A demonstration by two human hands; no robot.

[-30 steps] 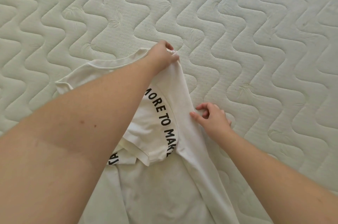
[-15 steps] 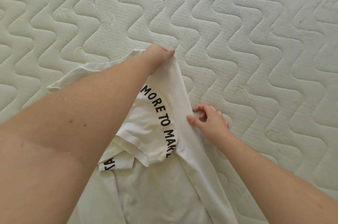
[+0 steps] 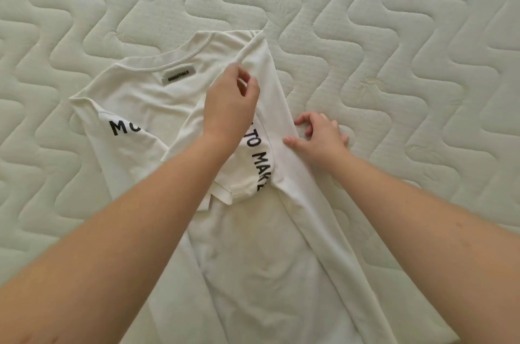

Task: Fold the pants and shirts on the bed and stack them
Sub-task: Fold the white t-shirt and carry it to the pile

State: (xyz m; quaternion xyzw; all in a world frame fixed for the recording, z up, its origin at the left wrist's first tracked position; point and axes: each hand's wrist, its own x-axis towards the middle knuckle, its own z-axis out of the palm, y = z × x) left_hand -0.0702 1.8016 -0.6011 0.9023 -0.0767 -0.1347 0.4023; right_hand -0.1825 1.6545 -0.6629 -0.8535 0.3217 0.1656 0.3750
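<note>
The white shirt [image 3: 253, 245] lies flat on the quilted bed [image 3: 408, 34], long axis running from its collar label [image 3: 178, 76] toward the person. The left hand [image 3: 229, 107], just below and right of that label, has its grip pinched on the folded-in sleeve; the right hand [image 3: 320, 135], farther right of the label, presses the fold edge with fingers loosely curled, holding nothing. Only bare mattress surrounds the shirt; no pants or stack appear.
</note>
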